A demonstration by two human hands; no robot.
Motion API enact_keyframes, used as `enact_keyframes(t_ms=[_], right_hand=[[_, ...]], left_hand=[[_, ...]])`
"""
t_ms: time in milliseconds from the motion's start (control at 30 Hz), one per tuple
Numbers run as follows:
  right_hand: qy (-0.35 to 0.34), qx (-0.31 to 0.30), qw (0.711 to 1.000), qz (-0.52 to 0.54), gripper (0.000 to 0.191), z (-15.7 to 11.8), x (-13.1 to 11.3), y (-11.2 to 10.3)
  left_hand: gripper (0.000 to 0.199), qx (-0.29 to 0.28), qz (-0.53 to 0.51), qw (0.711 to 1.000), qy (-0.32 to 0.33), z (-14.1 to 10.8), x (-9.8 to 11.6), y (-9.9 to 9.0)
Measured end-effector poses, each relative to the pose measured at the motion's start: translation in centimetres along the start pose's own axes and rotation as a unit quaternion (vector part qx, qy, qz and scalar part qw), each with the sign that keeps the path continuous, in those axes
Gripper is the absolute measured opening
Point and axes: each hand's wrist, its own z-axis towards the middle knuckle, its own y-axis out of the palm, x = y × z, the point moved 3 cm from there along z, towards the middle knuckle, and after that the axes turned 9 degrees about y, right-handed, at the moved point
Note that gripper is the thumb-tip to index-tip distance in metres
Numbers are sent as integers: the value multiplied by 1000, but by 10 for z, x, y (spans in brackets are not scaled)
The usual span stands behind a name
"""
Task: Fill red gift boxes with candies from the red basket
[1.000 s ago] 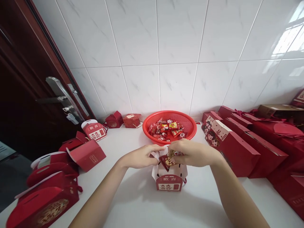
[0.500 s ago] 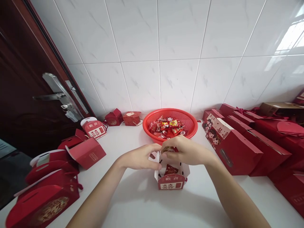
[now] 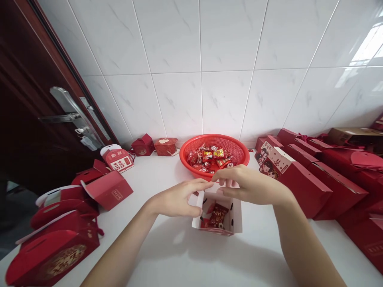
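A small red gift box [image 3: 237, 217] with a white inside stands with its top open on the white table. Red-wrapped candies [image 3: 218, 216] lie in it. My left hand [image 3: 179, 198] is at the box's left side, thumb against the left wall and fingers reaching over the back edge. Above the box's back right corner is my right hand [image 3: 249, 185], fingers apart and slightly curled, with nothing visible in them. Just behind both hands sits a red plastic colander [image 3: 243, 153] holding several wrapped candies [image 3: 218, 154].
Several red gift boxes [image 3: 112, 191] line the table's left side, near a dark door [image 3: 24, 99]. Two small boxes, one a patterned red box [image 3: 166, 146], stand by the tiled wall [image 3: 176, 103]. Larger red boxes [image 3: 302, 187] are packed along the right.
My right hand has moved right and its fingers have spread, uncovering more of the box. The box's front panel now shows less, and more of its inside is visible. My left hand stays at the box.
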Motion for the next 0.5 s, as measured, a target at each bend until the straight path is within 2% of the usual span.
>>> enact_keyframes(t_ms=[133,300,500], right_hand=[[14,1,1000,-24,21,-11,-1,-7],[37,22,999,-29,15,-17,5,-13],[88,49,994,-51,13,-14,19,-12]], left_hand=[[80,25,31,999,20,-5,10,3],[80,17,46,999,15,-7,19,6],[79,34,64,997,-36,-3,9,4]])
